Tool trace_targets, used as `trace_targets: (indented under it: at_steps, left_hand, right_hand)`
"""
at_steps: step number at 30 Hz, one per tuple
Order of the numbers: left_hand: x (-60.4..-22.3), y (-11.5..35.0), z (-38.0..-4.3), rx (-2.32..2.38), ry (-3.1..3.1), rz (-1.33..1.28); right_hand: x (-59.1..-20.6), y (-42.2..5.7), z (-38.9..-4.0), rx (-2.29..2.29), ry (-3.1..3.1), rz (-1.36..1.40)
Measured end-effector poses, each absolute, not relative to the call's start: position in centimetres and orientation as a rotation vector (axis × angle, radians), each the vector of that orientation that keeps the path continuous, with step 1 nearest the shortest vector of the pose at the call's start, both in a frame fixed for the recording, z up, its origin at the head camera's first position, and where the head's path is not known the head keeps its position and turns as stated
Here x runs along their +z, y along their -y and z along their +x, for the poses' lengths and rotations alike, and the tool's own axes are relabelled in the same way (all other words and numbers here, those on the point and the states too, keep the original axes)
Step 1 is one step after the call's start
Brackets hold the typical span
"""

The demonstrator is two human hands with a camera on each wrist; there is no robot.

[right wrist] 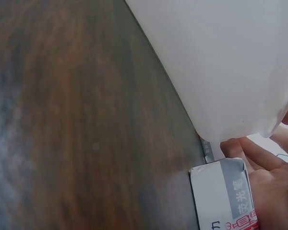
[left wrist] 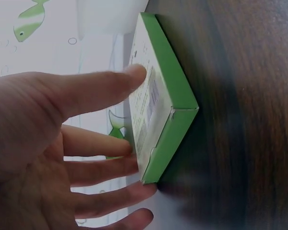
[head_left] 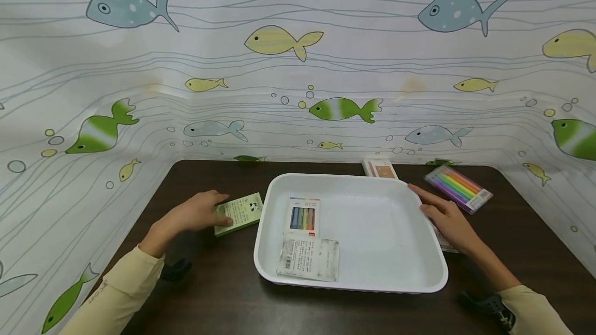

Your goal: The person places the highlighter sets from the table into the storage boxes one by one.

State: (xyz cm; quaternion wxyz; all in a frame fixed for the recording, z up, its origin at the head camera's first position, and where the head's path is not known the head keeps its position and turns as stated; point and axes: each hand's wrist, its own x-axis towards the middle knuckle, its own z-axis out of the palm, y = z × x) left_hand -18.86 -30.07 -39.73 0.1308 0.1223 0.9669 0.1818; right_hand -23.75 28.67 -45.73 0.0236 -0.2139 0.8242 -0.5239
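My left hand [head_left: 197, 212] touches a green box [head_left: 242, 212] with a small panda picture, left of the white tray [head_left: 386, 231]. The thumb lies on the box's printed top face, while the fairly straight fingers reach its edge, as the left wrist view shows. Inside the tray, a pack of coloured sticks [head_left: 303, 217] lies above a whitish printed pack [head_left: 309, 257]. At the tray's right rim rests my right hand [head_left: 449, 224], its fingers extended along the outside. Beside that hand in the right wrist view is a white and grey box [right wrist: 223, 194], partly hidden from the head view.
Behind the tray's back rim, a white and brown box [head_left: 381, 168] partly shows. A clear pack of rainbow-coloured pens [head_left: 458, 188] lies at the back right of the dark table [head_left: 223, 293]. A fish-patterned sheet [head_left: 279, 81] encloses the back and sides.
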Motion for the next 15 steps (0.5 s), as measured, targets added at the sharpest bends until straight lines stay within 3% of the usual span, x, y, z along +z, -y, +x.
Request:
trace_targets:
  at_steps: [15]
  left_hand:
    - [-39.54,29.66,-18.65,0.542,-2.84,0.323]
  right_hand:
    - [-45.86,-28.73,-23.72,-1.617,-2.566,-0.661]
